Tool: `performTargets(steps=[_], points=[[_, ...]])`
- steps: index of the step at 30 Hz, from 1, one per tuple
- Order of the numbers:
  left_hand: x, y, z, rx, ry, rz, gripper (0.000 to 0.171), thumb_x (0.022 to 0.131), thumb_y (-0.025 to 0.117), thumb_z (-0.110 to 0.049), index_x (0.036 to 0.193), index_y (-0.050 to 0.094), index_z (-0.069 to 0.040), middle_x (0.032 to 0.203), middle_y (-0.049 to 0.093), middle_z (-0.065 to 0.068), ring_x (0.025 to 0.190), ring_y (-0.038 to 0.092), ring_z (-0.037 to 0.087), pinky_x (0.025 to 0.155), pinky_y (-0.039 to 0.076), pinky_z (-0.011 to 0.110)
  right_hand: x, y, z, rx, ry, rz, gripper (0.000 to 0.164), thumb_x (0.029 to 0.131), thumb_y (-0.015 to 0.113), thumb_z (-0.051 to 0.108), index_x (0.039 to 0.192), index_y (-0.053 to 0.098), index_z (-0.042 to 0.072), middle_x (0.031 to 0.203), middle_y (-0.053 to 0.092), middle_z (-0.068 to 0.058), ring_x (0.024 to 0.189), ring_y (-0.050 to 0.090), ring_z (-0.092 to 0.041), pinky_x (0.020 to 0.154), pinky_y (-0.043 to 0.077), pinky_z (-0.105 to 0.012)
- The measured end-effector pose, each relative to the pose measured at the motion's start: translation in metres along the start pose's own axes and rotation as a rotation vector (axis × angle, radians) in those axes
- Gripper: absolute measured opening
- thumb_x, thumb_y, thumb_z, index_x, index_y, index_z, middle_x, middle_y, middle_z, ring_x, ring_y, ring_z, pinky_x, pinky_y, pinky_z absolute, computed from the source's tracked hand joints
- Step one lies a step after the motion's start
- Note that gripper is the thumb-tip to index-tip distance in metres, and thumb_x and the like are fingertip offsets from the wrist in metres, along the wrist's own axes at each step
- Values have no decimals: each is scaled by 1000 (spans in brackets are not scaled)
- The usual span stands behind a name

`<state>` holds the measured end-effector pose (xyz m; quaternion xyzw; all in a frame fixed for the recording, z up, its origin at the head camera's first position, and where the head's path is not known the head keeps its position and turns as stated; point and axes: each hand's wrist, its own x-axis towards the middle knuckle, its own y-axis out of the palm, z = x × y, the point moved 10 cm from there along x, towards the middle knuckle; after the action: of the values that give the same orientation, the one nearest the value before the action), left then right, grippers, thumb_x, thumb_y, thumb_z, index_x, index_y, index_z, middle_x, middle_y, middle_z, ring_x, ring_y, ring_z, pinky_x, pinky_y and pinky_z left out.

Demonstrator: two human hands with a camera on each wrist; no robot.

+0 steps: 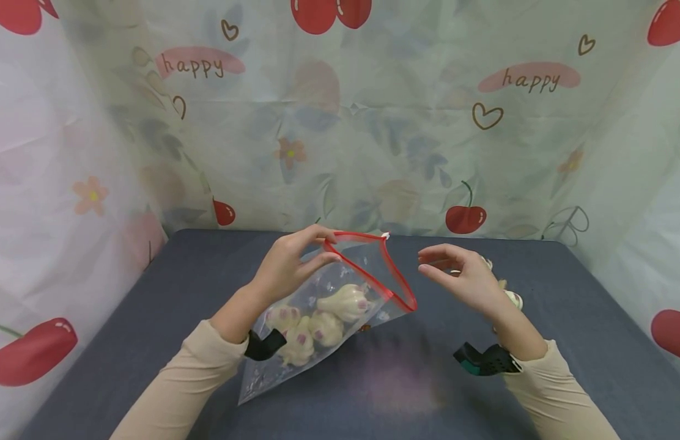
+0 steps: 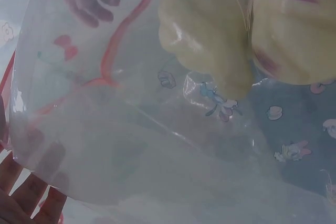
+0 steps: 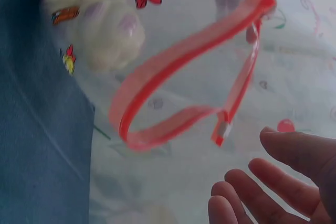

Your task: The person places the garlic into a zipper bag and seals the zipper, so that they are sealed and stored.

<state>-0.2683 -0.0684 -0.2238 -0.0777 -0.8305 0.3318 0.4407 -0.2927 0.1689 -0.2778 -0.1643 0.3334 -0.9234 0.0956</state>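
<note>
A clear zip bag [image 1: 329, 342] with a red zip edge and small cartoon prints hangs tilted in the head view, its mouth gaping to the right. My left hand [image 1: 287, 260] pinches the bag's rim at the upper left, between thumb and fingers. Inside lie several cream, garlic-shaped bulbs [image 1: 345, 302] with purple patches, gathered low in the bag. My right hand [image 1: 463, 278] hovers right of the mouth, apart from it, its fingers loosely bent with nothing held. In the right wrist view the white zip slider [image 3: 224, 129] is close to the fingertips [image 3: 268, 136].
More pale bulbs [image 1: 513, 298] lie on the dark table [image 1: 219, 391] behind my right hand, partly hidden by it. Printed cloth [image 1: 362, 140] with cherries and hearts encloses the back and sides. Both wrists wear black straps [image 1: 485, 360].
</note>
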Motion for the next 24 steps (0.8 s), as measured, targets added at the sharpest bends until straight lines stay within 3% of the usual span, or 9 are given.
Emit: performTargets(steps=[6, 17, 19, 24], points=[[0, -1, 0, -1, -2, -1, 30, 77, 74, -19, 101, 60, -9, 98, 70, 6, 95, 68, 20, 81, 55, 35, -6, -16, -16, -50, 63, -29, 34, 90, 62, 32, 119, 60, 15, 117, 65, -8, 89, 62, 3, 77, 50, -28], [-2, -2, 1, 14, -6, -6, 30, 77, 75, -19, 101, 60, -9, 99, 70, 7, 94, 68, 21, 79, 55, 35, -13, -38, -49, -107, 116, -102, 40, 92, 59, 35, 122, 58, 9, 117, 63, -13, 83, 52, 18, 74, 49, -21], [-2, -2, 1, 14, -9, -7, 29, 77, 74, -19, 101, 61, -9, 99, 70, 7, 93, 68, 21, 79, 55, 35, -14, -43, -55, -103, 123, -115, 40, 92, 59, 35, 122, 58, 8, 113, 64, -7, 83, 52, 17, 73, 49, -19], [-2, -3, 1, 5, -21, -2, 28, 78, 74, -18, 101, 60, -8, 99, 70, 8, 93, 68, 21, 78, 55, 35, -18, -54, -71, -74, 154, -150, 43, 92, 58, 36, 124, 57, 7, 97, 55, 25, 81, 53, 17, 67, 51, -19]])
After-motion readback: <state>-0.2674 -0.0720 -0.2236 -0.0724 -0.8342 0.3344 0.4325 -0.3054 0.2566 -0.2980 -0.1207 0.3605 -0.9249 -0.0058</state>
